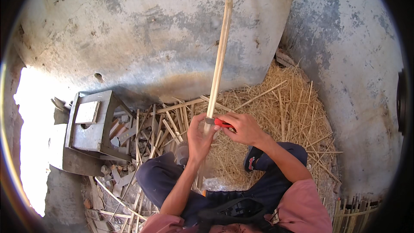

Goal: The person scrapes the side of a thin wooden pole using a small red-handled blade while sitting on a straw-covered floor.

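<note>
A long pale strip of split wood, perhaps bamboo (220, 56), rises from between my hands toward the top of the view, leaning slightly right. Around its lower part my left hand (199, 140) is closed, thumb against the strip. My right hand (243, 127) grips a red-handled knife (223, 123). Its short dark blade lies across the strip just above my left thumb and appears to touch it. The strip's lower end runs down between my legs and is partly hidden by my left hand.
Straw-like shavings (258, 108) and loose wooden strips (172, 125) cover the floor ahead. A worn wooden box-like stool (92, 121) stands at left among rubble (123, 179). Stained walls (164, 30) close in ahead and at right. Bright light enters through an opening at far left.
</note>
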The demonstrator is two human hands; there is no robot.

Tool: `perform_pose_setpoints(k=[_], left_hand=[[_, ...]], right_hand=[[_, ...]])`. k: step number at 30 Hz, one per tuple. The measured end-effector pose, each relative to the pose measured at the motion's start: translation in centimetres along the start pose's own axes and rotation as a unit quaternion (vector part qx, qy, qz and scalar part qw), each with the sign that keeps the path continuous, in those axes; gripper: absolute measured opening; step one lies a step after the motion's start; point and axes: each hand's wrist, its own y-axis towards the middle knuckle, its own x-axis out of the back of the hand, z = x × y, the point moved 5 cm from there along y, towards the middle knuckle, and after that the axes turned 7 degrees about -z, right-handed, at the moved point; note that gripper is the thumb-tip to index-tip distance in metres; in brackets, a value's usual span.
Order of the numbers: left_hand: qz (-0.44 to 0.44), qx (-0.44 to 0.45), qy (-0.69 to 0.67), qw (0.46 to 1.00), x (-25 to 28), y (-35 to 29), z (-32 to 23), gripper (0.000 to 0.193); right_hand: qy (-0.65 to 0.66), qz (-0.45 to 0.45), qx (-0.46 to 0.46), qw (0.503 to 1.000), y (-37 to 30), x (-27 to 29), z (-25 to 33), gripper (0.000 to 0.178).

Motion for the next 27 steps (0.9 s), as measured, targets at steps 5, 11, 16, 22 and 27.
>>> perform_pose_setpoints(k=[5, 11, 16, 22, 27], left_hand=[[0.014, -0.07, 0.081, 0.994, 0.9, 0.4, 0.7, 0.052], [0.057, -0.084, 0.052, 0.993, 0.1, 0.4, -1.1, 0.065], [0.054, -0.064, 0.002, 0.996, 0.1, 0.2, -1.7, 0.063], [0.04, -0.054, -0.022, 0.997, 0.2, 0.2, -1.9, 0.061], [0.035, -0.058, -0.021, 0.998, 0.3, 0.3, -1.8, 0.062]], right_hand=[[0.072, 0.031, -0.015, 0.997, 0.4, 0.7, 0.1, 0.044], [0.042, 0.039, 0.001, 0.998, 0.1, 0.4, 0.3, 0.047], [0.062, 0.041, -0.009, 0.997, 0.1, 0.1, 0.2, 0.045], [0.069, 0.034, -0.019, 0.997, 0.1, 0.2, 0.4, 0.044], [0.057, 0.016, -0.016, 0.998, 0.3, 0.4, 1.0, 0.042]])
